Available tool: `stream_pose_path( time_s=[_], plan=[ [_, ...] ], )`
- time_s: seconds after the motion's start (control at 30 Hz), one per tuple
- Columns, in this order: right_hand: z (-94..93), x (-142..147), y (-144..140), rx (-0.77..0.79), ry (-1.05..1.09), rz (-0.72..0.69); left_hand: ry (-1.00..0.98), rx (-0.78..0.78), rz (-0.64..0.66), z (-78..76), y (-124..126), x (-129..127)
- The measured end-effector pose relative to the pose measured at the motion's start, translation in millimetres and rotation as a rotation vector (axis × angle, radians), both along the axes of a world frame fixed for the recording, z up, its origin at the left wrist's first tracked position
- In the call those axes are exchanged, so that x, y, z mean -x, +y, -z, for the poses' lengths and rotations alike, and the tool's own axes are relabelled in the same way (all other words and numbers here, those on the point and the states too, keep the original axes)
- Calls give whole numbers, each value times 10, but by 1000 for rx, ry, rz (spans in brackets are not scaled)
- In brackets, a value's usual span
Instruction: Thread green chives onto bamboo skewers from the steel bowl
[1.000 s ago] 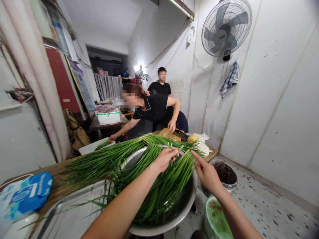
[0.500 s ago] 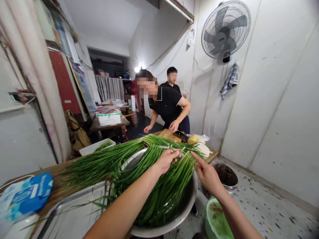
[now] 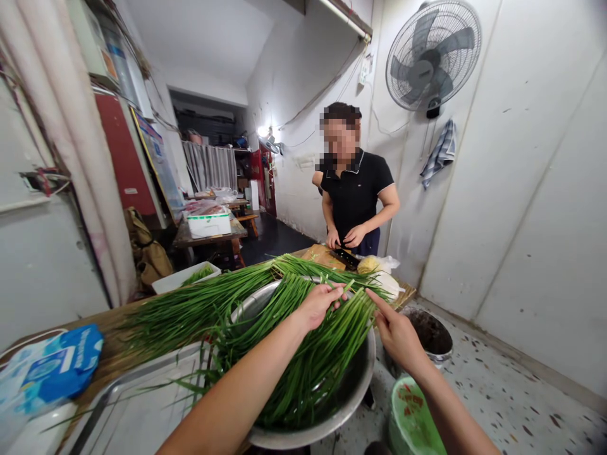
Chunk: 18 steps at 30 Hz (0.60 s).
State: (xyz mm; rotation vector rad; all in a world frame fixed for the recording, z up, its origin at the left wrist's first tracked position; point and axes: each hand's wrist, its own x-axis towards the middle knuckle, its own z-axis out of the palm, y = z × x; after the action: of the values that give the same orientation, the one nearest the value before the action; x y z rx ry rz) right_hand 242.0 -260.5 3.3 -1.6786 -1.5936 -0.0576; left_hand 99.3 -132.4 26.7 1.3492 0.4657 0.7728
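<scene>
The room is evenly and fairly brightly lit, with soft, faint shadows on the white walls. A bare lamp [image 3: 262, 131] glares at the far end of the corridor, blowing out its surroundings. Wide-angle distortion bends the pipes [image 3: 76, 151] at the left edge and stretches both forearms. The chives [image 3: 313, 354] look sharp; one face is pixelated.
</scene>
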Motion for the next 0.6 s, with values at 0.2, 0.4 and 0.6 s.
stream_pose_path(
  time_s=[0.2, 0.4, 0.6],
  plan=[
    [12, -8, -6, -24, 7, -16, 3, 16, -7, 18, 10, -15],
    [4, -9, -12, 11, 23, -13, 4, 2, 0, 46, 17, -18],
    [1, 16, -27, 6, 22, -1, 71, -92, -58, 58, 11, -21]
  ],
)
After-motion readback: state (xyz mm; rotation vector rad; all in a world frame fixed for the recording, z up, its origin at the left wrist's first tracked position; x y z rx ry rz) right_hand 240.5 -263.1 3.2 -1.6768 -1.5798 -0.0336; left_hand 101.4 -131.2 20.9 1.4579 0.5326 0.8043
